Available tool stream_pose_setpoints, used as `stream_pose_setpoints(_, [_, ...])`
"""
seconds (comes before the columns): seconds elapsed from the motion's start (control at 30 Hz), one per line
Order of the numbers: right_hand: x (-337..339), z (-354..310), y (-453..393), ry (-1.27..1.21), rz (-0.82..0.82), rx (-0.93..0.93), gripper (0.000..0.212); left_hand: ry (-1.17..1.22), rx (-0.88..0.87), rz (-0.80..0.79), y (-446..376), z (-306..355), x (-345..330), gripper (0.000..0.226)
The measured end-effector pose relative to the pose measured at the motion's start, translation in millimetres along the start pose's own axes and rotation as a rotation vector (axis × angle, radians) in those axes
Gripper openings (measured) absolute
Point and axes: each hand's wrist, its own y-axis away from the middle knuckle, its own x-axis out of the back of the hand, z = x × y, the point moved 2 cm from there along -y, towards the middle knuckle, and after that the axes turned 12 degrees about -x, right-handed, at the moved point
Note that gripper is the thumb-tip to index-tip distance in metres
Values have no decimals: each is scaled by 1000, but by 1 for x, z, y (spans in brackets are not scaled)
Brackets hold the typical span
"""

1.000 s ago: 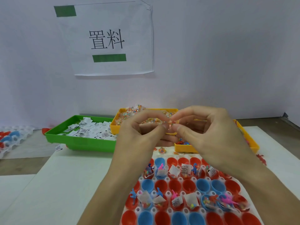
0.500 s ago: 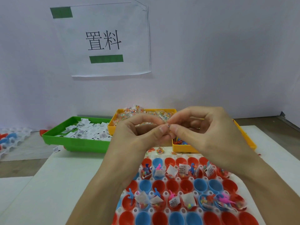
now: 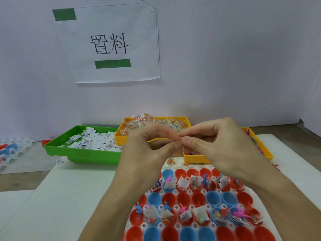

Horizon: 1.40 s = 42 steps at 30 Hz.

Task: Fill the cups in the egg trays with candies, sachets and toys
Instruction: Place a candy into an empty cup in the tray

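Both hands raised together above the far edge of the egg tray (image 3: 250, 192), fingertips meeting over the gap between the bins. Left hand (image 3: 149, 146) curled, thumb and forefinger pinched; right hand (image 3: 215, 145) likewise pinched, thumb tip pressed toward the left forefinger. Something small and pale orange-pink nipped between them (image 3: 178, 138), blurred, too tiny to name; probably a toy or candy piece being pulled apart or sorted. Cannot tell which hand truly bears it.

Directly below and toward the body: rows of red and blue cups. Nearest row under the hands already stocked with sachets (image 3: 194, 181) and toys; next row down mostly bare, e.g. an unfilled blue cup (image 3: 213, 199); third row stocked again; nearest row bare.

So the drop lies straight down and slightly nearer the body from the pinch, roughly equal reach for either hand.

Supplies beyond the hands: green bin of white sachets (image 3: 81, 153) to the left, yellow bin of candy packets (image 3: 119, 136) centre, second yellow bin (image 3: 196, 159) on the desk (image 3: 69, 197) behind the right wrist.
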Motion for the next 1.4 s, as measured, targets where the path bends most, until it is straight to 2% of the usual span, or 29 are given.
stream_pose_setpoints(0.23, [-5, -2, 1, 78, 75, 46, 7, -149, -7, -13, -2, -1, 7, 18])
stream_pose_setpoints(0.47, [-14, -6, 4, 1, 40, 100, 4, -98, -15, -134, -3, 11, 30, 15])
stream_pose_setpoints(0.57, [-16, -7, 6, 16, -88, 88, 5, -164, 23, -249, -2, 14, 46, 16])
stream_pose_setpoints(0.63, [-11, -6, 5, 42, -89, 86, 8, -273, 112, -365, 0, 12, 60, 14])
stream_pose_setpoints(0.73, [-4, -4, 2, 52, -68, 79, 9, -478, 302, -619, 7, 4, 73, 7])
stream_pose_setpoints(0.8, [-1, -3, 2, 36, -62, 75, 10, -659, 395, -752, 12, -5, 74, 13])
stream_pose_setpoints(0.87, [0, -2, 2, 44, -57, 78, 11, -752, 465, -806, 15, -12, 71, 15])
stream_pose_setpoints(0.97, [3, -2, 1, 71, -44, 82, 10, -772, 543, -869, 18, -22, 65, 15])
stream_pose_setpoints(1.1, [7, -1, 0, 65, -37, 88, 11, -868, 574, -904, 19, -33, 57, 23])
stream_pose_setpoints(1.4, [14, -1, -1, 97, -25, 104, 11, -966, 621, -846, 20, -46, 49, 40])
